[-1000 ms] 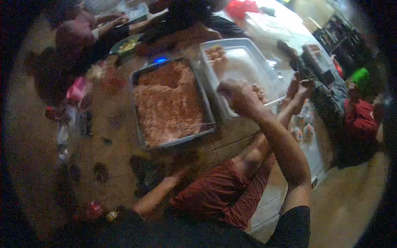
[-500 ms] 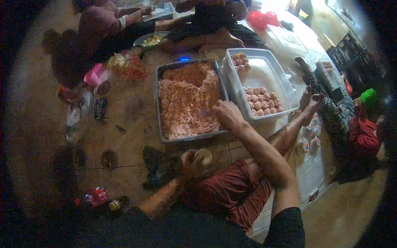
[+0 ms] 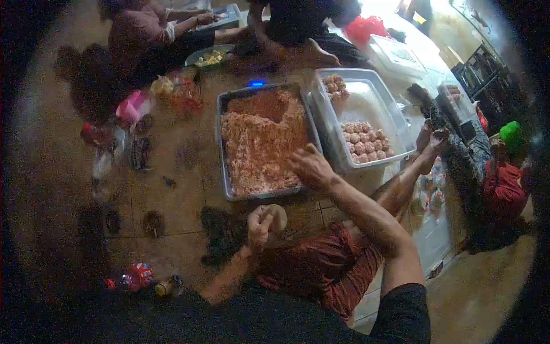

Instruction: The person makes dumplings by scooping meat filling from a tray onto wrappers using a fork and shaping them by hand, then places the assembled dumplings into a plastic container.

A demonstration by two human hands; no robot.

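My left hand (image 3: 259,229) is closed on a round pale disc (image 3: 277,218), held just in front of a deep rectangular tub. The disc's material is hard to make out. Reddish, crumbly mince-like mixture (image 3: 260,146) fills much of that tub (image 3: 228,178), with a hollow scooped at the far end. Over the tub's near right corner is my right hand (image 3: 312,167), fingers spread and pointing at the mixture; I see nothing in it. To the right, a clear plastic box (image 3: 372,97) contains rows of pinkish balls (image 3: 365,140) and a smaller cluster at its far left.
Beyond the tubs, people sit on the tiled floor (image 3: 166,212), one beside a bowl of yellowish pieces (image 3: 211,58). Another person in red (image 3: 504,192) sits at right. A red-labelled bottle (image 3: 134,277) lies at lower left, and a pink bag (image 3: 133,107) farther back.
My left hand has risen slightly with the disc, which has tilted. My right hand's fingers have spread over the mixture's edge. The person behind the tub has leaned forward.
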